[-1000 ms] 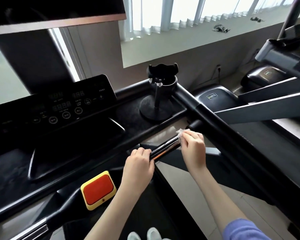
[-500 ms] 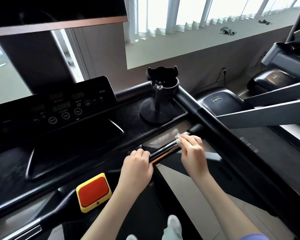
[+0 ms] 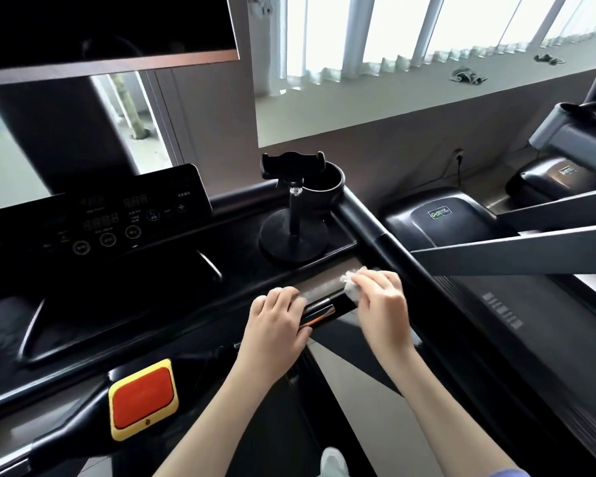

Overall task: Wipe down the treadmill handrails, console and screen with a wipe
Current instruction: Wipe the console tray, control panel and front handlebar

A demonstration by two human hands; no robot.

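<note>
Head view: both hands at the short bar (image 3: 320,310) in the centre of the frame, wipe in the right.
Left hand (image 3: 276,321) grasps the near end of the bar, fingers curled over it. Right hand (image 3: 381,304) pinches a crumpled white wipe (image 3: 351,286) against the bar's far end, just beside the right handrail (image 3: 410,266). Console (image 3: 93,218) sits at left centre, panel dark with faint figures. Screen (image 3: 107,25), black, fills the upper left. A phone stand (image 3: 291,215) stands on the tray right of the console, in front of a cup holder (image 3: 329,182). Red-and-yellow button (image 3: 141,397) at lower left. White shoe (image 3: 332,463) at the bottom edge.
</note>
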